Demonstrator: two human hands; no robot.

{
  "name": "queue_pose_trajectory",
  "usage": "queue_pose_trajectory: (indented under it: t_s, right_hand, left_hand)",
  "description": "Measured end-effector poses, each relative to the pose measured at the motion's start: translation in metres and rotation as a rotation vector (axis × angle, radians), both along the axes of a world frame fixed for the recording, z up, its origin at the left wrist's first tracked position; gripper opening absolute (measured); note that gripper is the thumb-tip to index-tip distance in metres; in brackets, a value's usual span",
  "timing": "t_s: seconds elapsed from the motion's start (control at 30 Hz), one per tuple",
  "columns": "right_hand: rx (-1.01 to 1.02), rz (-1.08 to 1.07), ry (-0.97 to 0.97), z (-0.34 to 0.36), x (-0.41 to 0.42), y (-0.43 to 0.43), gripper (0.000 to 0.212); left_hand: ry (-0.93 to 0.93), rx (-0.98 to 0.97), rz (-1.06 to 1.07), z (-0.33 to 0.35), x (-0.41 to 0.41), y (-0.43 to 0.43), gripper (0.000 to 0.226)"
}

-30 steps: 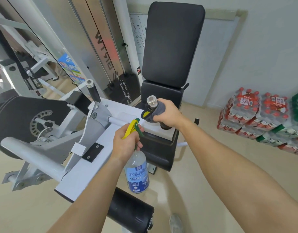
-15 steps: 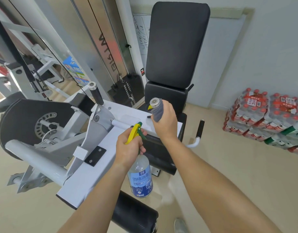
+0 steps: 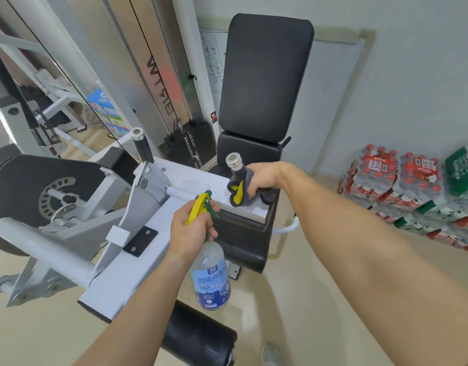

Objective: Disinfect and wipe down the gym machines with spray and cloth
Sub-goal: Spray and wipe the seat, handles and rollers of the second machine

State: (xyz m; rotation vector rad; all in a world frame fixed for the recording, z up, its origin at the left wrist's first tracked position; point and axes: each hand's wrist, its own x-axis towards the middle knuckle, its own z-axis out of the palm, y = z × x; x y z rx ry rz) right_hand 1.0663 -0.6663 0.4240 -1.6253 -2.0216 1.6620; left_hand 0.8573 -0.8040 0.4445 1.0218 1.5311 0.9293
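nearest me, low in view, a black roller pad juts from the machine's white frame, and the tip of my shoe shows on the floor just beside it. above that my left hand is curled round the neck of the spray bottle, fingers by its yellow and green trigger, nozzle pointing away from me; the clear bottle with the blue label hangs upright below my fist, over the floor next to the frame. further out my right hand clutches the grey and yellow cloth, wrapped round the lower part of the black handle; the handle's metal cap stands bare above the cloth. the second handle rises apart to the left. under my right hand lies the black seat, and behind it stands the tall black backrest. left of the backrest is the weight stack with its cables. by the far wall on the right sit shrink-wrapped packs of bottles, stacked on the floor.
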Motion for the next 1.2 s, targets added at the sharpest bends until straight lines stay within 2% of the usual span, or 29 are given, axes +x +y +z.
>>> queue_pose_trajectory:
  t_s: [0.1,0.17,0.23,0.3,0.43,0.53,0.67,0.77,0.83,0.9,1.0,1.1,1.2]
  right_hand:
    - [-0.010,-0.024,0.182,0.001,-0.005,0.007,0.024]
    - [0.068,-0.110,0.323,0.001,-0.008,0.003,0.027]
    - [0.214,-0.284,0.471,-0.003,-0.016,-0.006,0.030]
    - [0.388,-0.508,0.530,-0.014,-0.034,-0.024,0.033]
    - [0.709,-0.843,0.339,-0.045,-0.071,-0.044,0.027]
    - [0.861,-0.890,0.068,-0.059,-0.077,-0.040,0.033]
    - [0.761,-0.847,-0.265,-0.074,-0.068,-0.059,0.038]
    - [0.710,-0.847,-0.322,-0.080,-0.064,-0.067,0.043]
    - [0.627,-0.910,-0.238,-0.074,-0.067,-0.064,0.037]
    - [0.530,-0.925,-0.061,-0.069,-0.065,-0.063,0.030]
    - [0.395,-0.766,0.089,-0.051,-0.050,-0.066,0.035]
    - [0.445,-0.655,0.227,-0.007,-0.040,-0.064,0.040]
    - [0.569,-0.719,0.417,0.051,-0.048,-0.061,0.042]
  left_hand:
    - [-0.011,-0.012,-0.008,-0.001,-0.004,0.003,0.038]
    - [0.003,-0.016,-0.013,-0.002,-0.004,0.006,0.038]
    - [0.036,-0.017,-0.018,-0.004,-0.005,0.010,0.037]
    - [0.050,-0.015,-0.013,-0.004,-0.005,0.013,0.036]
    - [0.018,-0.016,0.030,-0.002,-0.005,0.022,0.034]
    - [0.007,0.000,0.042,0.002,-0.006,0.028,0.032]
    - [-0.002,0.007,0.059,0.009,-0.004,0.034,0.033]
    - [-0.009,0.023,0.053,0.012,-0.002,0.035,0.034]
    - [0.001,0.037,0.047,0.016,0.000,0.035,0.033]
    - [0.004,0.043,0.036,0.022,0.002,0.033,0.032]
    - [0.018,0.060,0.016,0.036,0.000,0.030,0.030]
    - [-0.016,0.083,0.033,0.060,-0.010,0.032,0.031]
    - [-0.026,0.138,0.041,0.094,-0.029,0.038,0.032]
